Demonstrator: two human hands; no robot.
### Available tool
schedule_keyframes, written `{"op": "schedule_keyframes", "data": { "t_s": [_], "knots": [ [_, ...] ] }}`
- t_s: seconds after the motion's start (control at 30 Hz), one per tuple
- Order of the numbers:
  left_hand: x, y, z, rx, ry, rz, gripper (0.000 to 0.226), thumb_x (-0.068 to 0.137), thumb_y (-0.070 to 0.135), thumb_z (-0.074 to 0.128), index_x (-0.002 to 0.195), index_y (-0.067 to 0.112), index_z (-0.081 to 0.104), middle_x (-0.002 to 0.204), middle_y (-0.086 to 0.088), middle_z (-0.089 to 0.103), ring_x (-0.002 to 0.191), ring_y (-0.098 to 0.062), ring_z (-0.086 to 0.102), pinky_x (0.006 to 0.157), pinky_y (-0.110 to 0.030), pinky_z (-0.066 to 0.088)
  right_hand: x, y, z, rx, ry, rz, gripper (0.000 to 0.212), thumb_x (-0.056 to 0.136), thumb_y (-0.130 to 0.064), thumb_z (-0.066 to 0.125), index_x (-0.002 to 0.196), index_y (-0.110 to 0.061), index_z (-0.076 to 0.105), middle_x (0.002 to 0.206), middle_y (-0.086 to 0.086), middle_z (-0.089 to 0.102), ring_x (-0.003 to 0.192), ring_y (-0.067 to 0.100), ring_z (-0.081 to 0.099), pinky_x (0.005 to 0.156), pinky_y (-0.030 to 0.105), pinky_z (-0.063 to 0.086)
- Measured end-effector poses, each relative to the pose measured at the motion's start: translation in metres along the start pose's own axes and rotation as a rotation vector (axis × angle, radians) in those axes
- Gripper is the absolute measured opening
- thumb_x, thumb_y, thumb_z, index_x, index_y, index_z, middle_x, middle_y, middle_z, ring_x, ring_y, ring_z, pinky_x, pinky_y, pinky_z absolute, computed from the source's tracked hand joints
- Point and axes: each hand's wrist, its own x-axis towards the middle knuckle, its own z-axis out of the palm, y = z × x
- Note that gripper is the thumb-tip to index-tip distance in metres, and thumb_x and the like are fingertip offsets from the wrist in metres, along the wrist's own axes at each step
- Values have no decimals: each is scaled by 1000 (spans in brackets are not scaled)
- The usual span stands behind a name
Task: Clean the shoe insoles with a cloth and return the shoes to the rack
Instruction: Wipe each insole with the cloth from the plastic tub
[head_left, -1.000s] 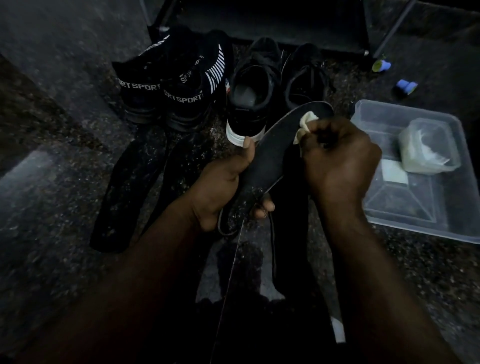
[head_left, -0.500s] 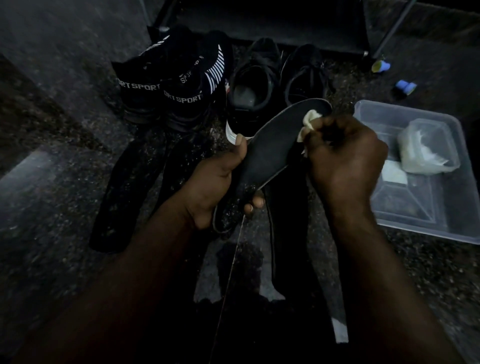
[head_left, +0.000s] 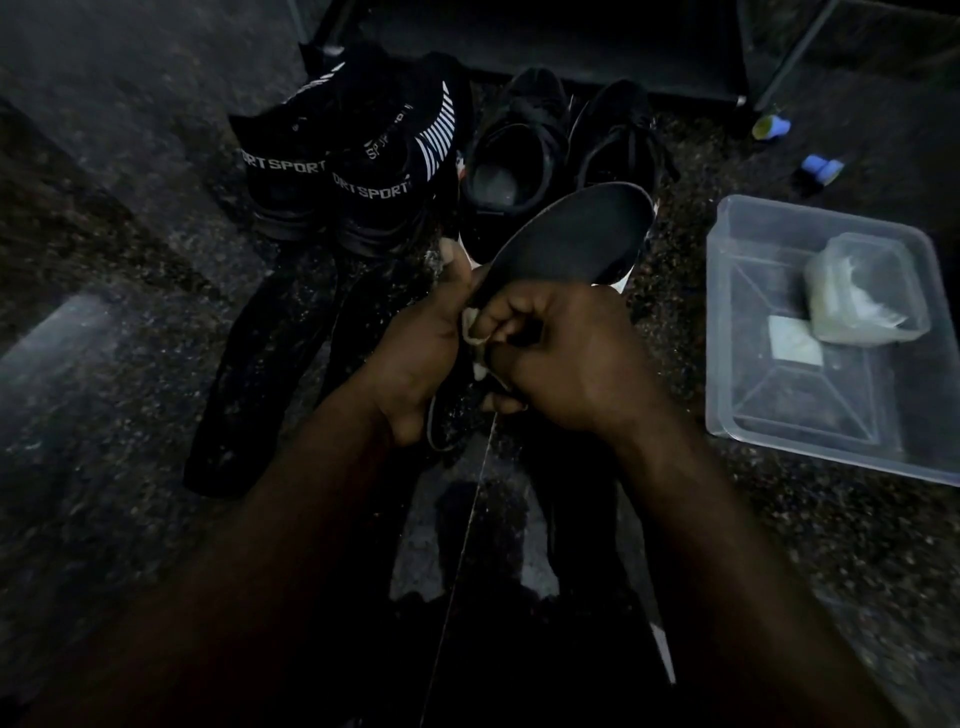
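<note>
Clamped in the curled right hand (head_left: 566, 358): a small pale crumpled cloth (head_left: 475, 338), pressed onto the near half of a thin black foam insole (head_left: 571, 234). Wrapped round that insole's heel end: the left hand (head_left: 415, 358), thumb up along the edge. Held over the dark speckled floor (head_left: 130, 260), toe end tilted toward two black lace-up shoes (head_left: 509, 171). Probably light and bendy, not fragile; best gripped at the heel, wiping lengthwise without folding. Lying flat to the left: two more dark insoles (head_left: 260, 374).
</note>
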Motion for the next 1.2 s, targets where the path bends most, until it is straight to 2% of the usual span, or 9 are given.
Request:
{"op": "schedule_keyframes", "data": {
  "t_s": [0.17,0.27,0.37,0.47,0.67,0.73,0.97,1.07,1.2],
  "knots": [
    [-1,-1,-2,50,-114,-41,67,99,73,27,141,32,58,119,-6,73,89,-34,74,65,-38,60,11,22,-15,-256,235,59,10,79,-44,73,84,-36,76,77,-15,76,73,4,72,74,32,61],
    [-3,1,-1,69,-188,-76,62,102,69,19,148,38,47,134,0,69,99,-47,73,54,-29,55,14,30,-34,-223,571,166,18,78,-46,68,88,-33,76,80,-7,77,79,16,74,79,37,61],
    [-6,3,5,103,-188,-69,59,103,66,20,147,39,48,128,2,72,79,-39,76,48,-26,50,13,31,-41,-188,749,176,11,83,-36,67,88,-31,75,84,-6,77,82,17,73,83,34,58],
    [-5,2,8,170,-130,-71,60,103,65,25,136,28,58,112,-7,77,69,-33,76,46,-25,49,12,23,-23,-100,644,81,9,85,-27,70,90,-31,77,84,-9,77,80,10,73,82,35,59],
    [-6,2,2,193,-16,-44,61,102,67,32,120,20,67,91,-9,78,67,-31,74,53,-27,47,9,11,-1,-146,198,-23,10,83,-19,75,82,-28,75,73,-17,71,65,-4,67,60,13,49],
    [-6,1,3,173,-9,-55,60,103,64,32,124,17,64,87,-10,77,63,-29,74,49,-25,46,10,14,-4,-168,224,3,4,82,-27,76,80,-30,76,72,-18,72,66,-4,67,64,19,54],
    [-5,-2,2,208,-23,-97,55,102,61,41,125,16,64,78,-12,73,50,-26,66,40,-23,44,16,38,-35,-163,794,176,16,82,-38,66,92,-33,77,86,-7,78,86,14,73,85,31,57],
    [-5,-3,2,245,-41,-77,54,101,62,41,134,24,62,81,-12,73,53,-26,66,43,-24,44,16,34,-28,-114,748,121,13,83,-33,68,91,-30,78,85,-10,78,82,9,73,84,29,56],
    [-8,-2,-1,242,-9,-91,54,101,58,44,122,13,66,72,-9,74,50,-25,65,41,-23,43,15,22,-12,-113,571,19,4,84,-30,73,85,-30,77,78,-16,73,76,1,69,77,25,57]
  ]
}}
